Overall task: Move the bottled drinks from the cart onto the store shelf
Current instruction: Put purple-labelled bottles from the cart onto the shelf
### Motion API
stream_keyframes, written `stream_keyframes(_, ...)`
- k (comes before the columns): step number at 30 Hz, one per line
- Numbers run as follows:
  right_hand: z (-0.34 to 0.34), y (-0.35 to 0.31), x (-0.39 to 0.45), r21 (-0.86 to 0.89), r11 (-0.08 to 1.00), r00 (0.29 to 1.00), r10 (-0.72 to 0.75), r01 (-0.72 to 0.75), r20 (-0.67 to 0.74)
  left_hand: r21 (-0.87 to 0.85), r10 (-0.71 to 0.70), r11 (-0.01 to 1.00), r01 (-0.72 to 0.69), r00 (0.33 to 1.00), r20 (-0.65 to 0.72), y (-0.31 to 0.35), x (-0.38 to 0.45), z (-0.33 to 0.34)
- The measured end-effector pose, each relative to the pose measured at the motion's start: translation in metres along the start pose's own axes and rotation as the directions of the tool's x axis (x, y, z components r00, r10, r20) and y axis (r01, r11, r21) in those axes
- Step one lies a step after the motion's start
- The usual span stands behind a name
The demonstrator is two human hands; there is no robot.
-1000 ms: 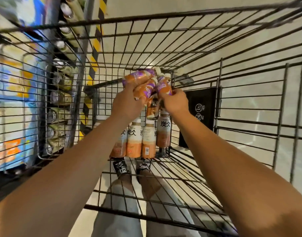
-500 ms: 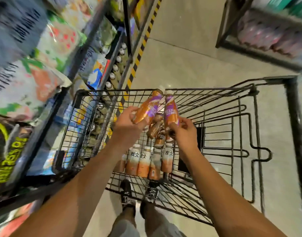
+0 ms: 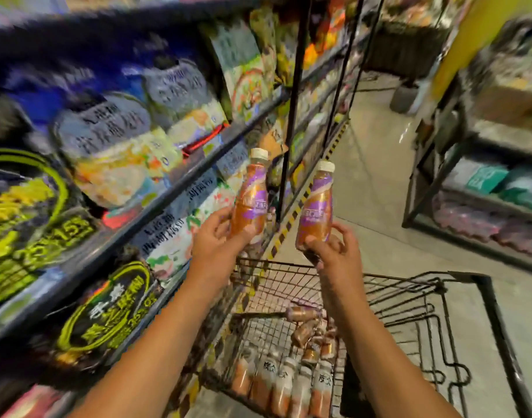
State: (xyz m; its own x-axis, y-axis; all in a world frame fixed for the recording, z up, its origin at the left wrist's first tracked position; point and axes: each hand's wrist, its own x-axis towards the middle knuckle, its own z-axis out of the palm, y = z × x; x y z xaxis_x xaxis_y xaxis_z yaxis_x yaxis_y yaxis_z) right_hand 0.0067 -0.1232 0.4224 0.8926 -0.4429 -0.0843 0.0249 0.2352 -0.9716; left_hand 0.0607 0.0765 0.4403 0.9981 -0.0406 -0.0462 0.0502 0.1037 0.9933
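Left hand [image 3: 218, 245] gripping left bottle [image 3: 250, 198] upright, right hand [image 3: 334, 248] gripping right bottle [image 3: 316, 206], both above the cart [image 3: 476, 297], more bottles [image 3: 289, 384] inside

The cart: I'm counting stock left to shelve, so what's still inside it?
Inside the cart, a row of white-capped bottles stands upright; brown bottles lie behind them. The arms cover part, so no exact count.

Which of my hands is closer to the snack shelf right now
Left. Your left hand, holding a bottle, is up beside the shelf edge. Your right hand, holding the other bottle, is farther out toward the aisle, above the cart.
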Motion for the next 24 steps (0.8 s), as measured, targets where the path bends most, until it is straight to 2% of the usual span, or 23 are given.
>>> stream_keyframes(5,0.07,-0.044,-0.041,0.071,0.989,0.978,-0.14,0.13,0.156,0.041,0.169,0.985,-0.169,0.986,0.009,0.063,-0.036,-0.055)
stream_keyframes(11,0.133,-0.064,-0.108,0.028,0.973,0.931,-0.227,0.229,0.284,0.088,0.282,0.957,-0.278,0.958,-0.041,0.107,-0.1,-0.135)
stream_keyframes(18,0.19,-0.083,-0.186,0.078,0.96,0.827,-0.272,0.269,0.491,0.16,0.364,0.926,-0.342,0.921,-0.142,0.151,-0.187,-0.225)
stream_keyframes(24,0.232,-0.092,-0.229,0.138,0.96,0.708,-0.273,0.244,0.652,0.229,0.403,0.91,-0.345,0.864,-0.303,0.181,-0.262,-0.27)
